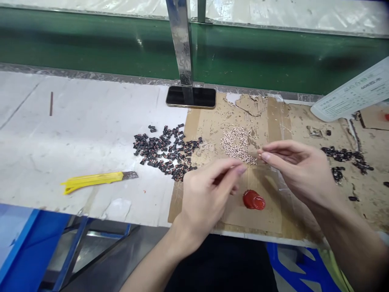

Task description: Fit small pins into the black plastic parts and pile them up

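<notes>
My left hand (209,188) is closed in a pinch above the cardboard (234,221), between a pile of small black pieces (158,148) and a red blob (253,200). What its fingertips hold, if anything, is too small to name. Facing it, my right hand (294,166) pinches thumb against forefinger beside a heap of tiny pinkish pieces (235,142). A tiny light speck shows at its fingertips, but I cannot make out what it is.
A yellow utility knife (94,180) with its blade out lies at the left. Behind stand a phone (191,97) and a metal post (182,48). More black pieces (343,154) and a tilted white bottle (352,95) are at the right.
</notes>
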Demonstrator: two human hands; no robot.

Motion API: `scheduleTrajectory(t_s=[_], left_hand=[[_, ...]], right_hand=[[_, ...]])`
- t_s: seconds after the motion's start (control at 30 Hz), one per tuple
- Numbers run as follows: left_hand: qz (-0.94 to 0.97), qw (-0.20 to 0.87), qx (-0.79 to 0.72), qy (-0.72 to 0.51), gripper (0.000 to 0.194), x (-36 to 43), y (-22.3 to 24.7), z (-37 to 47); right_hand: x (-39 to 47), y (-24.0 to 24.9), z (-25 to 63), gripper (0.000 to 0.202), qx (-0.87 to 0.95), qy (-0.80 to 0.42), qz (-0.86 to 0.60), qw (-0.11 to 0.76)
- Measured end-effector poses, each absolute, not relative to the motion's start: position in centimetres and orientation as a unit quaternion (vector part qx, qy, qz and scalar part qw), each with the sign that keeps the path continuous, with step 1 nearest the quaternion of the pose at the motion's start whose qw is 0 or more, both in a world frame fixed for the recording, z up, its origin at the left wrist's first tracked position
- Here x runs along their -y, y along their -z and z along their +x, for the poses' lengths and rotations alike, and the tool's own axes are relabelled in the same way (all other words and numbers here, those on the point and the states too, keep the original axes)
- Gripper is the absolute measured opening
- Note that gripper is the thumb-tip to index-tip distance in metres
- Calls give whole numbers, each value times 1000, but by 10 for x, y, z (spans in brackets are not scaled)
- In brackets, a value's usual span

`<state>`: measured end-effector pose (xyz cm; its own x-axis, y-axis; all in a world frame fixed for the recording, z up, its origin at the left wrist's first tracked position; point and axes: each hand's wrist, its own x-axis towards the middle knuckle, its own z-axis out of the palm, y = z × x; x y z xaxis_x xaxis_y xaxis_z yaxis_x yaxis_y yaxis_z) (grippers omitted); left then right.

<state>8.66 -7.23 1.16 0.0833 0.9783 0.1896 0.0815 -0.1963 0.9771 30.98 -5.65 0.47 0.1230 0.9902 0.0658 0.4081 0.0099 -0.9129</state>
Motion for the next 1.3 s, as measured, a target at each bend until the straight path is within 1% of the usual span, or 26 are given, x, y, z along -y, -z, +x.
scheduleTrajectory(t_s=[0.07, 0.13, 0.2, 0.3, 0.37, 0.53, 0.87, 1.07, 1.3], left_hand=[[656, 378, -430, -492, 8, 73, -13, 91], [708, 325, -403, -480, 10, 74, -14, 95], [737, 294, -384, -473, 10, 77, -14, 98], [751, 283, -382, -459, 8, 82, -15, 100], [752, 287, -387, -450, 7, 84, -17, 99], [759, 292, -392, -430, 8, 87, -23, 97], [782, 247, -364, -441, 13, 88, -22, 95], [767, 251, -371, -460, 13, 92, -23, 94], [763, 263, -372, -458, 13, 95, -24, 93]], right_hand=[[69, -10, 311, 22, 503, -427, -598, 455], [81, -16, 310, 24, 460, -484, -574, 473], [92, -21, 306, 23, 451, -508, -554, 481], [101, -25, 299, 20, 456, -516, -534, 491], [103, -28, 294, 19, 465, -503, -529, 501], [106, -34, 286, 27, 498, -436, -555, 504], [118, -41, 274, 13, 546, -345, -589, 485], [125, -40, 266, 13, 553, -324, -599, 480], [131, -32, 265, 16, 590, -309, -570, 481]])
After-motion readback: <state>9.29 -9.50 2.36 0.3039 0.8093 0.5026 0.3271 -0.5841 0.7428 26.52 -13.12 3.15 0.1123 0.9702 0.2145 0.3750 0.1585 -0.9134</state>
